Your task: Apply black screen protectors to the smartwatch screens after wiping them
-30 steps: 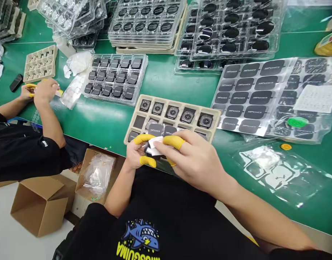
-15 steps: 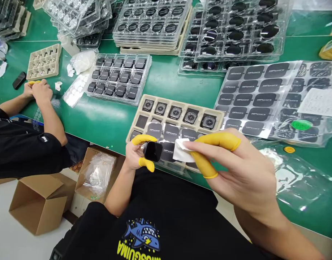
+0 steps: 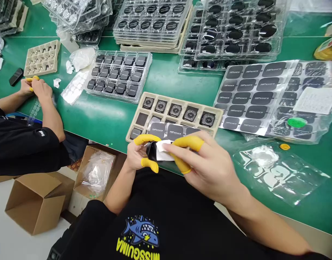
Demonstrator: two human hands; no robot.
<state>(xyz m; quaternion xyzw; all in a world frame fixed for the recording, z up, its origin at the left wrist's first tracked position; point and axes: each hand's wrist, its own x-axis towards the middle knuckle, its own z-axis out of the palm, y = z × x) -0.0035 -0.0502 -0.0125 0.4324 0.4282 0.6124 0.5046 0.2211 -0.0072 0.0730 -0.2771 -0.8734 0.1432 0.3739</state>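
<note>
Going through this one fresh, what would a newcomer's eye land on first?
Probably the yellow finger covers at the centre, where the left hand grips a black watch and the right hand holds a white cloth against or just over it. Below, the blue shark print on the shirt stands out; at right, a bright green spot amid dark labels.

The scene is viewed by a single head-worn camera, from above the wearer's chest, pointed forward and steeply down at the green bench (image 3: 100, 115). The left hand (image 3: 136, 156) and right hand (image 3: 211, 164) are caught at close range, just off centre at eight and four o'clock. The shirt front (image 3: 187, 216) is taken in at six, stacked trays (image 3: 152, 25) farther off at twelve, a co-worker's forearm (image 3: 50, 112) at nine.
</note>
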